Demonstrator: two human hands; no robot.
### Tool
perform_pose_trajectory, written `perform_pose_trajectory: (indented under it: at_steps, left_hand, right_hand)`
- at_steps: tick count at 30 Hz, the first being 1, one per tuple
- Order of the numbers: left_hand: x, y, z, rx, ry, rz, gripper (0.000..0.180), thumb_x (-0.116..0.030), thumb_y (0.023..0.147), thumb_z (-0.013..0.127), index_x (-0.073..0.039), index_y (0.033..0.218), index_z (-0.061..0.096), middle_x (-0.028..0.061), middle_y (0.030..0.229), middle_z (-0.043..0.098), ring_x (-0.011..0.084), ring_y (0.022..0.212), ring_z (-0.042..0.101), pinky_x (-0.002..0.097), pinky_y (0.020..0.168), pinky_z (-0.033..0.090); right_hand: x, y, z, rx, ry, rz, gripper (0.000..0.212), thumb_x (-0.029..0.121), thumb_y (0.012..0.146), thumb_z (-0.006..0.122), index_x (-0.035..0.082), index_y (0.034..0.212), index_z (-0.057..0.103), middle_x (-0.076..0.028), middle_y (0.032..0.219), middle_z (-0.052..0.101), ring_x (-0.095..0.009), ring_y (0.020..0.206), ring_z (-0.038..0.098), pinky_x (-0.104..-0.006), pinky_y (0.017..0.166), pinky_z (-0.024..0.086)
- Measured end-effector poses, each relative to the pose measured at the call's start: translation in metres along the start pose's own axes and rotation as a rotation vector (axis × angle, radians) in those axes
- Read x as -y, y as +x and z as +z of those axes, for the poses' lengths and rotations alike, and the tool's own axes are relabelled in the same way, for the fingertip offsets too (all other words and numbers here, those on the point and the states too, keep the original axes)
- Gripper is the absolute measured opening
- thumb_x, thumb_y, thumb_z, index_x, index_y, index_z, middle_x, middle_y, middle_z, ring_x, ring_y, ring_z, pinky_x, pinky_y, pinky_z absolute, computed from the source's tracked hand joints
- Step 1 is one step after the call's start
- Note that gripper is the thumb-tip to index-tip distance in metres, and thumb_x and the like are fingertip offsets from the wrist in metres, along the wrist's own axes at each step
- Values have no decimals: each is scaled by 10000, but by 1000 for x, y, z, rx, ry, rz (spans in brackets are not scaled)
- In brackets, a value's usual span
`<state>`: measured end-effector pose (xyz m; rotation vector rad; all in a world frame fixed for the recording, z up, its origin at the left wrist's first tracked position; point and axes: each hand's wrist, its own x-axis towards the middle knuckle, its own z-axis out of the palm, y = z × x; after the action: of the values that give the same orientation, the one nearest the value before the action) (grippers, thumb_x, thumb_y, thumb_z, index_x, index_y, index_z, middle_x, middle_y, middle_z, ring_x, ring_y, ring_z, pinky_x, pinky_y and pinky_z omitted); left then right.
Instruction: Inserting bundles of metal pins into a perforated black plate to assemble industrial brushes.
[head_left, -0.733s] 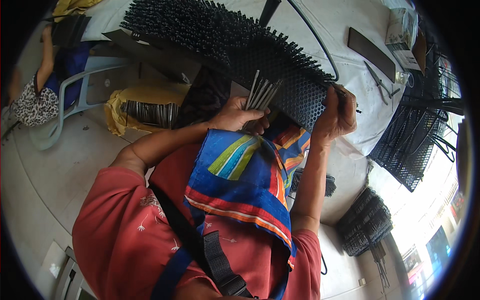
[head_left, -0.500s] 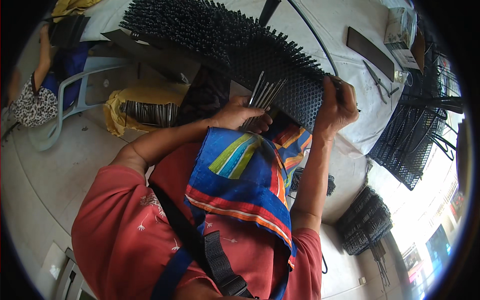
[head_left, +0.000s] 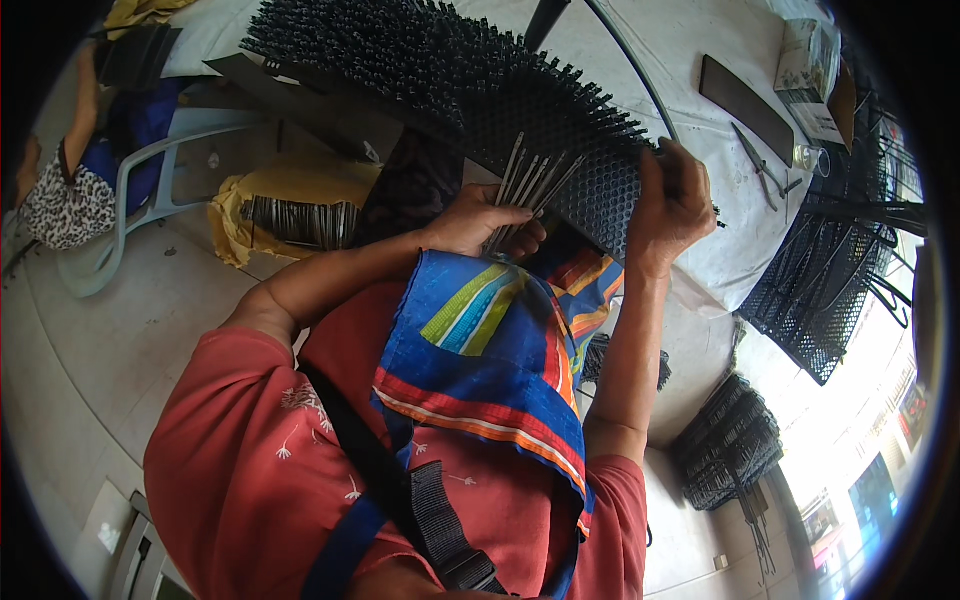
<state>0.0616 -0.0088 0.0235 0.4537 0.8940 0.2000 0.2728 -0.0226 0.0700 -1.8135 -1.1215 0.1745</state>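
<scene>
Left hand (head_left: 480,222) pinching metal rods (head_left: 528,190); right hand (head_left: 672,205) closed on studded black mat (head_left: 470,85); white table (head_left: 700,130).

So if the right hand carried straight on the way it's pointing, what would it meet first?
Probably the black spiked panel: the right hand is already at its near edge, fingers pointing up into the spikes. Depth is hard to judge.

Left hand (head_left: 478,222) is gripping a bundle of thin grey metal rods (head_left: 528,190). Right hand (head_left: 672,205) is pressing against the black spiked mat (head_left: 450,80) on the white table (head_left: 720,260).

Bright daylight, glare lower right, fisheye-bent dark rim
</scene>
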Motion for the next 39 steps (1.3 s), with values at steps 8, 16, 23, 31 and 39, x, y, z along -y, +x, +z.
perform_pose_trajectory:
  at_steps: [8, 16, 23, 31, 39]
  left_hand:
    - [-1, -1, 1, 184, 65, 13, 163, -103, 915, 610, -18, 1052, 634, 129, 897, 699, 188, 752, 683, 294, 685, 557]
    - [5, 9, -6, 39, -104, -121, 224, -146, 918, 623, -22, 1104, 615, 156, 931, 697, 238, 821, 700, 325, 714, 584]
    - [6, 7, -1, 48, -24, -9, 205, -147, 926, 610, -10, 1079, 614, 148, 897, 690, 217, 768, 686, 320, 688, 574]
    - [8, 0, -5, 101, 53, 14, 214, -154, 934, 602, -30, 1107, 618, 133, 923, 685, 191, 807, 676, 310, 684, 559]
    - [2, -2, -2, 50, 62, -40, 218, -177, 931, 610, -36, 1097, 625, 107, 933, 687, 176, 814, 672, 297, 710, 550]
  right_hand:
    - [6, -40, -4, 430, 334, 721, 107, 73, 821, 707, -13, 876, 675, -3, 679, 604, -46, 525, 484, -198, 474, 361]
    - [0, -33, -19, 44, 574, 553, 40, 14, 847, 668, -20, 866, 658, -19, 674, 595, -60, 512, 478, -199, 463, 356]
    - [-16, -3, -26, -227, 501, 211, 37, -24, 835, 672, -24, 867, 655, -37, 708, 614, -70, 549, 508, -196, 510, 400]
    - [-23, -6, -19, -86, 114, 18, 76, -34, 781, 712, 0, 839, 678, -32, 765, 641, -72, 611, 568, -203, 569, 459]
    - [-10, 0, -13, -74, 45, -17, 94, -8, 763, 728, 23, 848, 701, -59, 789, 650, -125, 702, 637, -240, 601, 500]
